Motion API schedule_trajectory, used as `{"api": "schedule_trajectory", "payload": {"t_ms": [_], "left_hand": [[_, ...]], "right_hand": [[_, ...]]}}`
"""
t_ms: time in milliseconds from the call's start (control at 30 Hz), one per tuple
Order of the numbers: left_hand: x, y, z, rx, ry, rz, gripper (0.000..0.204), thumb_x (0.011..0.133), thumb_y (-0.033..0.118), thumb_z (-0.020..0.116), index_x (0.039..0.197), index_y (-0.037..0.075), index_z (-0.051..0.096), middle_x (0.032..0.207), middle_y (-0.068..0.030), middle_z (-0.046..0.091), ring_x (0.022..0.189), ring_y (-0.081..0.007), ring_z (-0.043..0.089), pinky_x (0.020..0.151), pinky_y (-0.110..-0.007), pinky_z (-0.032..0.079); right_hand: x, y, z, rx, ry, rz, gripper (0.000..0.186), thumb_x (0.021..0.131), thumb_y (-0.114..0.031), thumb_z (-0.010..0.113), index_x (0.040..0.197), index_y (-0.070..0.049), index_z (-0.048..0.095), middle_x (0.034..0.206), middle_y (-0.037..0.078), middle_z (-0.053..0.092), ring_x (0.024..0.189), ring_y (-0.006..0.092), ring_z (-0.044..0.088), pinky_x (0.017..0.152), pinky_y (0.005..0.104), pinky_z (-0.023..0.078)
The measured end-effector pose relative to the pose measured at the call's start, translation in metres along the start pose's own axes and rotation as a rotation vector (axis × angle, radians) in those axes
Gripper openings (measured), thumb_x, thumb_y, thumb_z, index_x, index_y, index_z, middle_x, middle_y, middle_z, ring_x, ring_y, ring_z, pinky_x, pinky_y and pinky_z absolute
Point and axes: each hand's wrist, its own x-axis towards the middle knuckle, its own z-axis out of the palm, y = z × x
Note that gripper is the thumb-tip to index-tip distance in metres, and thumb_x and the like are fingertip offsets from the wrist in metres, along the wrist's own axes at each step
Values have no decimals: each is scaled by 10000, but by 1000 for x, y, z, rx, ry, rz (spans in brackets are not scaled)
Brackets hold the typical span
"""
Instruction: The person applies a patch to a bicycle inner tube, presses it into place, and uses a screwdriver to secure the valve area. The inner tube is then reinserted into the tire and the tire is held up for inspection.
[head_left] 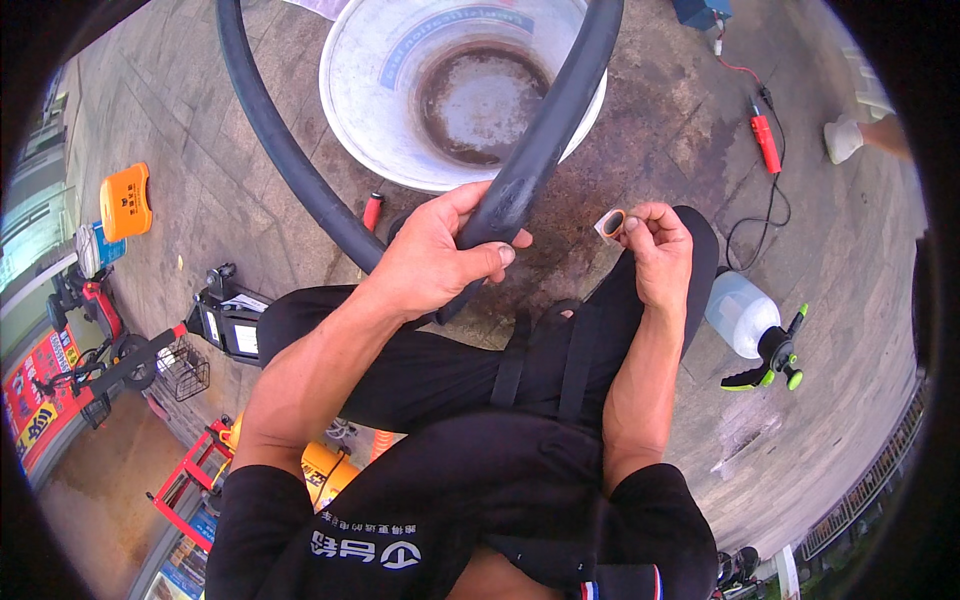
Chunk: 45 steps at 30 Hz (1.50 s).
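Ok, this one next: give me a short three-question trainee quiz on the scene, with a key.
1. Which hand grips the black rubber tube?
2. True or false: the right hand is empty.
3. Which item lies farther right than the right hand? A) orange case B) spray bottle C) red metal frame

Key:
1. The left hand.
2. False; it pinches a small orange-rimmed patch.
3. B

A head-worn fisheye looks steeply down, close over the black shirt at lower centre, toward the left hand mid-frame.
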Motion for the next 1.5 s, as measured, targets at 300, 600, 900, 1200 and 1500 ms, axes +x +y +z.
{"api": "schedule_trajectory", "payload": {"t_ms": [300, 600, 900, 1200, 1500], "left_hand": [[0, -1, -1, 6, -29, -13, 564, 816, -8, 602, 1343, 40, 404, 1037, -109, 627, 701, -105, 562, 544, -275, 540], [0, 0, -1, -37, -30, -29, 549, 822, -8, 607, 1340, 37, 430, 1002, -83, 636, 706, -92, 564, 652, -243, 480], [-1, 2, 0, -28, -13, -28, 552, 813, 5, 622, 1330, 25, 431, 1005, -91, 634, 710, -94, 566, 654, -245, 481], [-3, 4, 2, -2, 2, -19, 575, 801, -14, 606, 1344, 25, 422, 991, -89, 629, 708, -92, 556, 655, -244, 477], [-4, 4, 2, -4, -2, -4, 560, 807, -16, 610, 1337, 25, 433, 990, -84, 635, 711, -88, 557, 658, -242, 479]], "right_hand": [[-1, -2, 2, -4, -16, -16, 59, 845, 28, 600, 880, -19, 602, 790, 12, 623, 676, 79, 574, 625, 219, 474], [0, -2, 3, -31, -5, -7, 64, 844, 30, 590, 880, -21, 604, 790, 19, 631, 680, 83, 588, 627, 219, 483], [-1, -2, 4, -5, -5, -18, 68, 843, 30, 588, 883, -22, 604, 788, 14, 629, 679, 78, 583, 622, 214, 473], [-3, -2, 4, -8, -5, -18, 78, 839, 39, 587, 888, -19, 605, 779, 7, 616, 670, 74, 568, 627, 216, 473], [-5, -2, 4, -12, -8, -24, 76, 837, 37, 594, 893, -13, 603, 791, 12, 621, 678, 77, 576, 626, 215, 477]]}}
